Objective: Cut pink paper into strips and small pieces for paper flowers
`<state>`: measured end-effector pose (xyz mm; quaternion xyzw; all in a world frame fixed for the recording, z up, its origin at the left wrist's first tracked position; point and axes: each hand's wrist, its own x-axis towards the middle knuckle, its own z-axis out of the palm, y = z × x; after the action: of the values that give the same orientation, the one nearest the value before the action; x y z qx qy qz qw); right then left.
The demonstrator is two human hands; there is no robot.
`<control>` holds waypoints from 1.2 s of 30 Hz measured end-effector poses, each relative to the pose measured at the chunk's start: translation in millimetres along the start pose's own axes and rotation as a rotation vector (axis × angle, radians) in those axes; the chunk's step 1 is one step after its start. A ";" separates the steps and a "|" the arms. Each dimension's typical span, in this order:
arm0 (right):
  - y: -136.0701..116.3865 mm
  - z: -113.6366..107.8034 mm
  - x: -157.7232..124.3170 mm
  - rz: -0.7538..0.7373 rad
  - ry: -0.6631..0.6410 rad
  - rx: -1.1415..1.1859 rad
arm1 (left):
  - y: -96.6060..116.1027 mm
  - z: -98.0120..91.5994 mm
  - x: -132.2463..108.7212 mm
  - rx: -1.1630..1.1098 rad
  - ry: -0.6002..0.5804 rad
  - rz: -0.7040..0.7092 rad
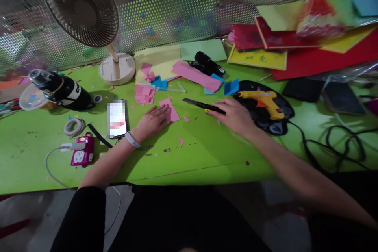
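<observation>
My left hand (153, 121) lies flat on the green table (212, 157), its fingertips resting on a small piece of pink paper (173, 112). In my right hand (233, 114) is a black utility knife (203, 106), its blade out and pointing left, a short way from the pink paper. Small pink scraps (181, 141) are scattered between and in front of my hands. Behind my left hand sits a stack of folded pink pieces (144, 94). Beyond it are blue paper pieces (159, 83) and a long pink strip (196, 75).
A yellow glue gun (264, 102) rests on a black tray to the right, its cord trailing rightward. A phone (117, 118), tape roll (74, 126), power adapter (82, 151), black bottle (63, 90) and fan (116, 69) stand left. Black stapler-like object (208, 63) and coloured boards (256, 58) lie behind.
</observation>
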<state>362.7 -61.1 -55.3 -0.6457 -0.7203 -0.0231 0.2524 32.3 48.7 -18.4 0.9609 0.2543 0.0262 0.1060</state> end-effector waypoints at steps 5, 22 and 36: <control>-4.3 -2.7 6.6 0.018 -0.016 -0.162 | 1.5 1.2 -2.7 0.016 -0.012 0.027; -88.9 51.3 49.3 -0.535 -0.237 0.093 | 5.2 -11.5 -10.2 -0.694 0.467 -0.245; -92.4 31.0 52.8 -0.422 0.044 0.201 | 13.0 -18.8 -8.1 -1.342 0.294 -0.591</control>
<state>263.3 -16.8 -34.5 -0.4516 -0.8324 -0.0175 0.3207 29.5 37.3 2.8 0.5681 0.4429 0.2743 0.6371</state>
